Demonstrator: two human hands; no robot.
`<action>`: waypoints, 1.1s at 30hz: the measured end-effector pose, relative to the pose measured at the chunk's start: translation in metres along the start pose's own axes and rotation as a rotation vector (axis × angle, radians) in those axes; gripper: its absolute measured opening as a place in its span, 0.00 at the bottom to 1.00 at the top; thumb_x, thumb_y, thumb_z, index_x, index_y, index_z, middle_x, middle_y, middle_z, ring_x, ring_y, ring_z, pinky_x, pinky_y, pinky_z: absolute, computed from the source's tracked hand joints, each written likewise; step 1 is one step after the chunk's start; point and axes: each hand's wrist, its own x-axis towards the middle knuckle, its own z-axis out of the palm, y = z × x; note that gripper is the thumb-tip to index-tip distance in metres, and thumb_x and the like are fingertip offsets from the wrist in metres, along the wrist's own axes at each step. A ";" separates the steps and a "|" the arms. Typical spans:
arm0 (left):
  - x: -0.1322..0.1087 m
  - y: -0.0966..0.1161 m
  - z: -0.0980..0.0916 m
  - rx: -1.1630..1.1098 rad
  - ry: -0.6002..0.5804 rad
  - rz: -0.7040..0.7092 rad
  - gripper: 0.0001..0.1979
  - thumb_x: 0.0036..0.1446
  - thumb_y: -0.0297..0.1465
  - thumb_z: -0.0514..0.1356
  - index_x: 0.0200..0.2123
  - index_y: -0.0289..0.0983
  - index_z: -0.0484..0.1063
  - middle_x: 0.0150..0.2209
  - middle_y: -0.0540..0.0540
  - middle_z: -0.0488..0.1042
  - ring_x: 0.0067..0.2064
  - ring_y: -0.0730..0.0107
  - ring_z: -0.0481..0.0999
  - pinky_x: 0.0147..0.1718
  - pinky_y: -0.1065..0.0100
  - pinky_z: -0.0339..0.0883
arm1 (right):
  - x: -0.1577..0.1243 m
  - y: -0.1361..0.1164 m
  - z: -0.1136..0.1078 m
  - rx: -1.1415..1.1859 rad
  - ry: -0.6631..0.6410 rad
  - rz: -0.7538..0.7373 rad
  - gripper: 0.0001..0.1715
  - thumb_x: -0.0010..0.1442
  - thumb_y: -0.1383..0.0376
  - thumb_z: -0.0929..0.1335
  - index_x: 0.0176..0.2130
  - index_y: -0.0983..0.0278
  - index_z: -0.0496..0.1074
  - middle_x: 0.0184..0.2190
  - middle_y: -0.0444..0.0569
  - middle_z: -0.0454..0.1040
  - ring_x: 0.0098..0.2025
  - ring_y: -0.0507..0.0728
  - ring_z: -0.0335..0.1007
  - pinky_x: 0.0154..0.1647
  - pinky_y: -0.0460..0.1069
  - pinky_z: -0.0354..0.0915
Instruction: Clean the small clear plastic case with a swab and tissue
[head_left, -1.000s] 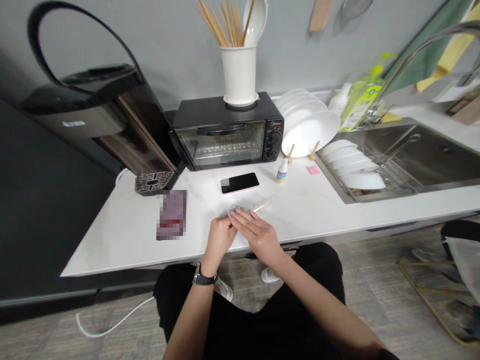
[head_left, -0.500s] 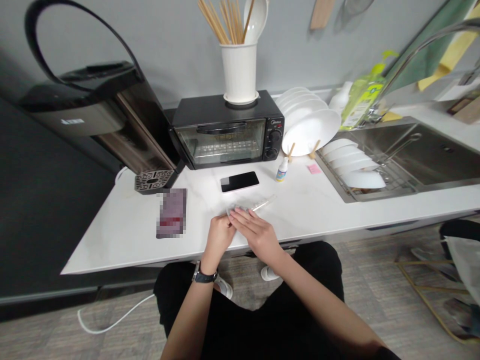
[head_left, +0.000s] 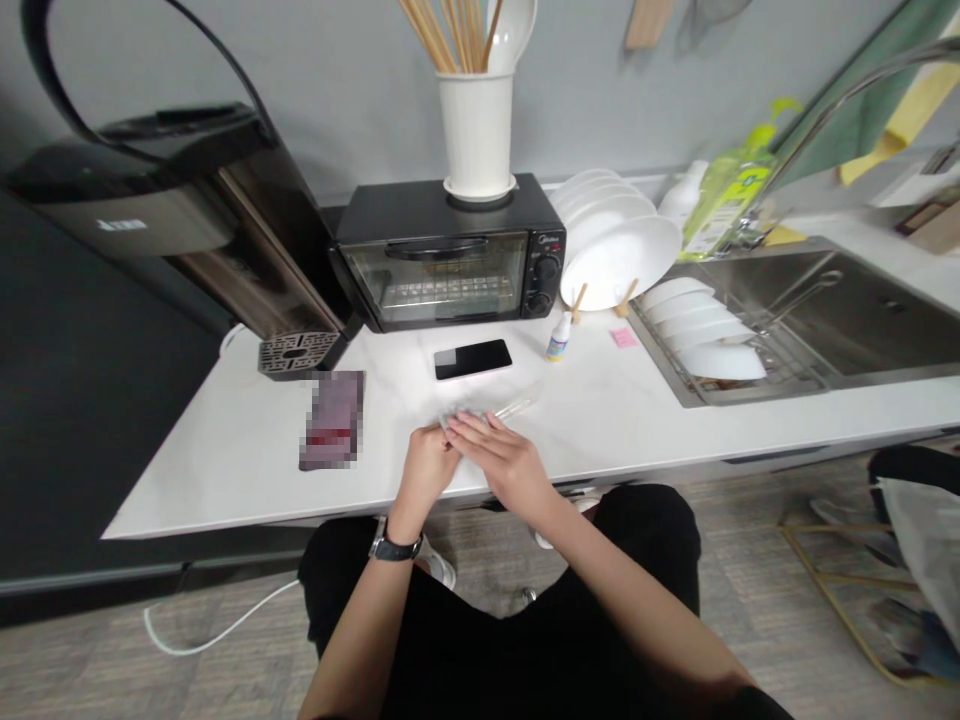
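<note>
A white counter (head_left: 225, 450) carries a black toaster oven (head_left: 450, 255) and, nearer, a phone (head_left: 472, 359). At its front edge the right hand (head_left: 502, 462) lies flat, fingers straight, on a clear plastic piece (head_left: 491, 413), while the left hand (head_left: 424, 470) curls beside it, pinching its near end.

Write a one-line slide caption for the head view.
Both hands, left hand and right hand, press a clear packet on the white counter.

Little can be read. A small pale brand mark is seen on the control panel of the toaster oven (head_left: 450, 255), at about one o'clock above the dials, too small to be made out. A light label on the water dispenser (head_left: 120, 225) is blurred beyond reading.
</note>
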 end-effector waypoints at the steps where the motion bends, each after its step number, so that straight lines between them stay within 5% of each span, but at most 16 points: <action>1: 0.000 0.000 0.000 0.015 -0.003 -0.007 0.13 0.47 0.27 0.48 0.16 0.38 0.68 0.18 0.48 0.70 0.19 0.72 0.66 0.21 0.71 0.58 | 0.000 0.001 -0.001 0.005 -0.013 -0.024 0.23 0.53 0.72 0.52 0.49 0.57 0.48 0.49 0.35 0.50 0.52 0.47 0.39 0.54 0.47 0.43; 9: 0.002 0.013 0.000 -0.129 -0.024 0.001 0.11 0.48 0.30 0.49 0.34 0.41 0.67 0.35 0.51 0.70 0.30 0.70 0.69 0.28 0.70 0.61 | -0.009 0.038 -0.008 -0.078 0.176 0.292 0.26 0.51 0.76 0.51 0.49 0.60 0.49 0.50 0.40 0.50 0.52 0.52 0.39 0.53 0.54 0.42; 17: 0.000 0.005 -0.002 0.023 -0.033 -0.004 0.13 0.48 0.32 0.48 0.18 0.38 0.68 0.18 0.49 0.69 0.20 0.72 0.65 0.22 0.70 0.57 | -0.004 0.006 0.000 -0.034 0.047 0.046 0.24 0.52 0.75 0.52 0.48 0.59 0.50 0.49 0.38 0.51 0.51 0.50 0.42 0.53 0.49 0.45; 20: 0.000 0.007 -0.002 -0.032 -0.031 -0.002 0.11 0.48 0.31 0.48 0.23 0.39 0.69 0.22 0.49 0.71 0.23 0.72 0.67 0.23 0.70 0.59 | -0.006 0.014 -0.003 -0.042 0.030 0.030 0.23 0.53 0.74 0.52 0.49 0.59 0.49 0.49 0.38 0.50 0.52 0.50 0.40 0.54 0.50 0.43; 25: 0.001 0.013 -0.001 -0.144 -0.020 0.010 0.10 0.48 0.30 0.49 0.33 0.42 0.67 0.35 0.51 0.70 0.31 0.70 0.69 0.29 0.71 0.61 | -0.011 0.028 -0.007 -0.085 0.149 0.221 0.25 0.52 0.75 0.50 0.50 0.60 0.47 0.50 0.40 0.48 0.52 0.52 0.38 0.54 0.53 0.42; 28: 0.001 0.013 -0.001 -0.153 -0.007 0.007 0.10 0.47 0.30 0.50 0.32 0.42 0.68 0.34 0.51 0.71 0.30 0.70 0.69 0.28 0.70 0.61 | -0.009 0.023 -0.004 -0.075 0.148 0.242 0.25 0.52 0.76 0.50 0.49 0.60 0.48 0.50 0.40 0.49 0.52 0.52 0.39 0.53 0.53 0.43; 33: 0.000 0.005 -0.002 -0.012 -0.026 -0.008 0.11 0.47 0.31 0.48 0.22 0.39 0.69 0.21 0.50 0.71 0.22 0.72 0.67 0.23 0.70 0.59 | -0.005 0.006 0.001 -0.028 0.009 0.071 0.23 0.54 0.73 0.51 0.49 0.58 0.47 0.50 0.36 0.48 0.52 0.49 0.39 0.54 0.49 0.43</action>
